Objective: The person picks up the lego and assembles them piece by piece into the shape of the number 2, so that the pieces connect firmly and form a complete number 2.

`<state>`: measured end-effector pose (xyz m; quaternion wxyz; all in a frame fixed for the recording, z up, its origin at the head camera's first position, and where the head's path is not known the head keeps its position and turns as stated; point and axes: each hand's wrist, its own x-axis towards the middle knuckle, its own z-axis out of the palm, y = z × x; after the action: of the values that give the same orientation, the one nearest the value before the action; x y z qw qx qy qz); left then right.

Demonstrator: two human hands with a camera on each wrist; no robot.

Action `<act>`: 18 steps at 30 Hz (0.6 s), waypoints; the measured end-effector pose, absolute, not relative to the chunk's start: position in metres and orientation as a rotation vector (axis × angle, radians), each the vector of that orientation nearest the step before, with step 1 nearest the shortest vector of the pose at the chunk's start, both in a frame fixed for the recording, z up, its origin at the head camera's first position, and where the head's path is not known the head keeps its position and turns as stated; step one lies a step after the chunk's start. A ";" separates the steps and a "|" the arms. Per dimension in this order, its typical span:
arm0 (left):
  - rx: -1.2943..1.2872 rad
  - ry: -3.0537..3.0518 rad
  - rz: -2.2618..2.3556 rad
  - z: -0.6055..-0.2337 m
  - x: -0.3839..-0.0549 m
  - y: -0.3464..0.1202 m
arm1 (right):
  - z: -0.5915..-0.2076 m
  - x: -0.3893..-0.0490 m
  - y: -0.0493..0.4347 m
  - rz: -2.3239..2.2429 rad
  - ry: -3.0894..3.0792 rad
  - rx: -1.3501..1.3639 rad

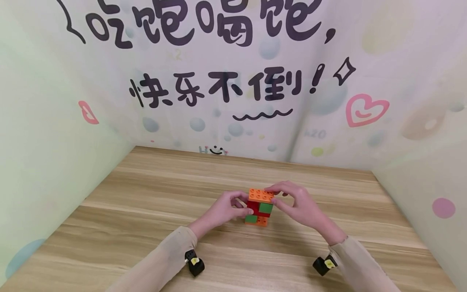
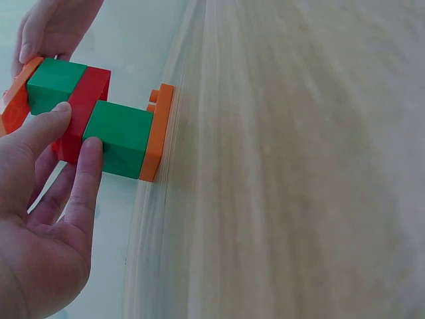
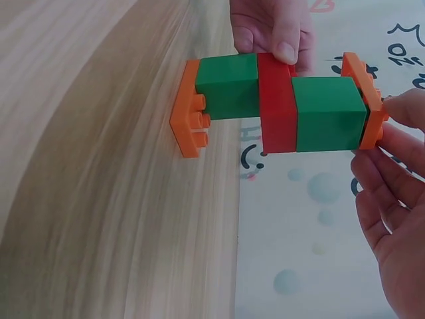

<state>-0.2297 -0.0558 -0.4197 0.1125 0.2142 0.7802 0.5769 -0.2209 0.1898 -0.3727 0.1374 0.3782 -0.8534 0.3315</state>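
A small tower of toy building bricks stands on the wooden table. From the bottom it has an orange plate (image 3: 184,116), a green brick (image 2: 119,138), a red brick (image 3: 277,106), another green brick (image 3: 330,114) and a studded orange plate (image 1: 260,195) on top. The two green bricks sit at opposite ends of the red one. My left hand (image 1: 223,209) grips the tower's middle from the left, thumb and fingers around the red brick. From the right, my right hand (image 1: 300,206) pinches the right end of the top orange plate. In the right wrist view that plate looks slightly tilted against the green brick.
The wood-grain table (image 1: 153,194) extends on all sides of the tower. Behind it hangs a printed wall sheet (image 1: 219,134) with black lettering, and pale walls rise at left and right. A black wrist device (image 1: 195,265) sits at each sleeve.
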 end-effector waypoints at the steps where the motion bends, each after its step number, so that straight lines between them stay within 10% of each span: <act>1: 0.627 2.289 1.694 -0.419 -0.230 -0.056 | -0.372 -0.221 0.190 0.955 -2.470 1.092; 18: 0.614 2.298 1.678 -0.421 -0.231 -0.057 | -0.370 -0.219 0.192 0.888 -2.491 1.086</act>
<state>-0.2308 -0.0570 -0.4207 0.1150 0.2097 0.7842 0.5725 -0.2193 0.1919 -0.3697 0.1408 0.3760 -0.8627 0.3076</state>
